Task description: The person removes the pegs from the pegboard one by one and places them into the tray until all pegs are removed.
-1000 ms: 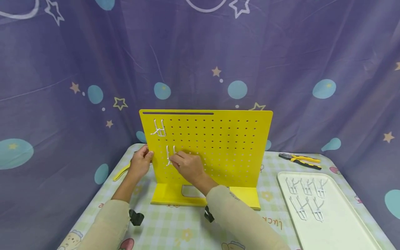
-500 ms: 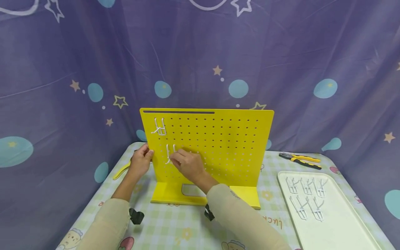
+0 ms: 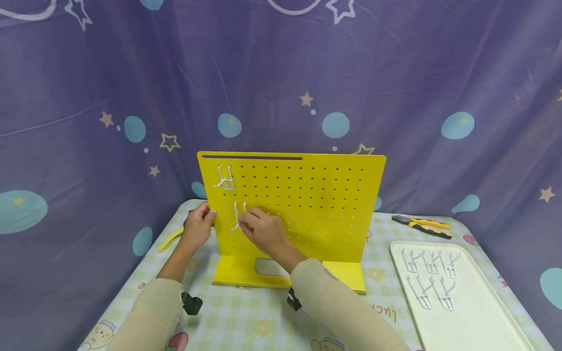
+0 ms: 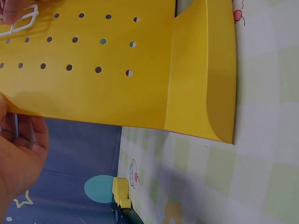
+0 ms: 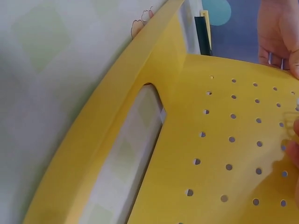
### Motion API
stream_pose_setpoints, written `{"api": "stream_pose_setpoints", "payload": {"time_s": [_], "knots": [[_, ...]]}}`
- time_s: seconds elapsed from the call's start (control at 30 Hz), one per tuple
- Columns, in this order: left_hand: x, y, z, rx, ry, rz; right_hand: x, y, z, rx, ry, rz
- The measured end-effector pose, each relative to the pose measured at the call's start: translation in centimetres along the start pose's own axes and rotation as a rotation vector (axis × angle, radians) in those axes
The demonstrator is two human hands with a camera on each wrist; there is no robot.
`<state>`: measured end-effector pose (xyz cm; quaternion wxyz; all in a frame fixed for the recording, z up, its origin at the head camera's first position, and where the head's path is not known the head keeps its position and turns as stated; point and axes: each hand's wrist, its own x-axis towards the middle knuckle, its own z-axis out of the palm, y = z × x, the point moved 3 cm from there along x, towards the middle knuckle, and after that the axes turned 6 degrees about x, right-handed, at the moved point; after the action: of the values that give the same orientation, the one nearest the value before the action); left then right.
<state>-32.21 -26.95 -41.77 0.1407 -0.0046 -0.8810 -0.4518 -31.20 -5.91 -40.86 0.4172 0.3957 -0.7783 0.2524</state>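
A yellow pegboard [image 3: 316, 234] stands upright on its bent foot. At its left edge my left hand [image 3: 198, 228] grips it, thumb on the front face and fingers behind. My right hand [image 3: 265, 235] pinches a white wire hook [image 3: 235, 214] against the left part of the board, below the upper rows of holes. The hand covers the hook's right side; part of the hook's wire frame [image 4: 29, 21] shows at the top left of the left wrist view. Another white wire hook [image 3: 226, 181] hangs near the board's upper left corner.
A cream tray [image 3: 478, 326] to the right carries several more white wire hooks [image 3: 424, 295]. Behind it lie pliers [image 3: 426, 226] with yellow and black handles. A yellow-handled tool [image 3: 170, 240] lies behind my left hand. A patterned curtain [image 3: 281, 73] hangs behind the table.
The lower arm of the pinched hook has shifted slightly left, with the right hand still on it. The left hand keeps its hold on the board's edge.
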Motion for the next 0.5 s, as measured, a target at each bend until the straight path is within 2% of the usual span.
{"api": "stream_pose_setpoints", "payload": {"time_s": [0.27,0.5], "knots": [[-0.12,0.17,0.03,-0.003,0.011,0.006,0.25,-0.04,-0.18,0.020,-0.031,0.028],[-0.16,0.24,-0.08,-0.023,0.003,0.004,0.00,0.00,-0.21,0.040,-0.011,0.024]]}}
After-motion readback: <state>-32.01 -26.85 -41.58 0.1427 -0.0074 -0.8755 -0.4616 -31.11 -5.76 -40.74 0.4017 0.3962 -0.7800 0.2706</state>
